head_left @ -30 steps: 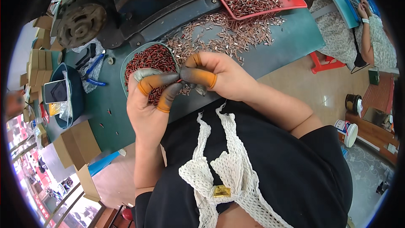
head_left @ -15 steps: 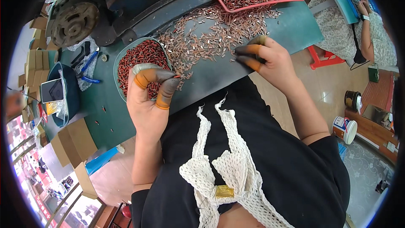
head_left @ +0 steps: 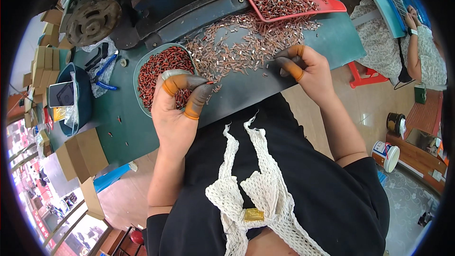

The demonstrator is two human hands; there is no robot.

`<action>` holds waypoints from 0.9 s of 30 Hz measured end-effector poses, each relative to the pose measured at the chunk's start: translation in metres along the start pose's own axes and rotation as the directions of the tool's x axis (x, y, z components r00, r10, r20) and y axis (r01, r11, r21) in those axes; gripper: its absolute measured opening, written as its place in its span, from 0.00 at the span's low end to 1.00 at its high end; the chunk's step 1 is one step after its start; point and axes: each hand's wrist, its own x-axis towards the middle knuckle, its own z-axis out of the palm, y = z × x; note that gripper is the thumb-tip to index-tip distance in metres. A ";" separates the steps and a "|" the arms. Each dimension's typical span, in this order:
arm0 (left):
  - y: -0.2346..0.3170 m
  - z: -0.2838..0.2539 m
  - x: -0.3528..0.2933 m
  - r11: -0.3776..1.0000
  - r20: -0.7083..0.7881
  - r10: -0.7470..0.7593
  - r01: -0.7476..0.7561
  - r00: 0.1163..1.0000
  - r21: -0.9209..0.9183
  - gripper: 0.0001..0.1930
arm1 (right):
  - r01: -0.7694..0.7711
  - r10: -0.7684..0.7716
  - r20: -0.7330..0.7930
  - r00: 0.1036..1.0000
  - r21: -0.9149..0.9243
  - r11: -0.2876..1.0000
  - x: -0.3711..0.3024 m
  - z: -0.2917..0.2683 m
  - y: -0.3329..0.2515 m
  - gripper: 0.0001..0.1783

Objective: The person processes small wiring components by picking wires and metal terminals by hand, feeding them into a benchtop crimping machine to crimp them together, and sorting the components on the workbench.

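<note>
My left hand (head_left: 176,114), with orange-and-grey finger cots, pinches a small orange-red piece (head_left: 210,83) between thumb and forefinger. It is held over the near right rim of a pale green tub (head_left: 135,81) full of small dark red parts (head_left: 163,61). My right hand (head_left: 313,73), in similar finger cots, hovers over the bench near its front edge. Its thumb and fingertips come together; whether something tiny sits between them I cannot make out. Loose copper-coloured metal pieces (head_left: 232,42) lie spread between the tub and my right hand.
A red tray (head_left: 334,5) heaped with small parts stands at the back. A dark machine with a round wheel (head_left: 94,26) fills the back left. Blue-handled pliers (head_left: 105,71) and a dark bin (head_left: 84,106) are at the left. Another person's hand (head_left: 412,19) shows far right.
The whole view has shifted slightly. My right hand has drawn a little back to the right from the loose pieces. My left hand keeps its pinch beside the tub.
</note>
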 end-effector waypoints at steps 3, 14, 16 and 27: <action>0.006 0.004 0.009 0.999 0.017 0.041 -0.041 0.999 -0.007 0.08 | -0.178 0.174 0.038 0.984 0.222 0.959 0.011 -0.001 -0.004 0.05; 0.016 -0.004 0.115 0.657 -0.174 0.692 -0.511 0.701 0.553 0.11 | 0.243 -0.218 -0.116 0.969 0.306 0.921 0.130 0.052 -0.088 0.09; 0.012 -0.007 0.137 0.559 -0.197 0.775 -0.504 0.601 0.658 0.12 | 0.269 -0.243 -0.118 0.963 0.324 0.907 0.148 0.061 -0.104 0.11; -0.016 -0.009 0.193 0.350 -0.132 0.898 -0.500 0.419 0.792 0.13 | 0.339 -0.294 -0.208 0.933 0.233 0.911 0.188 0.084 -0.107 0.12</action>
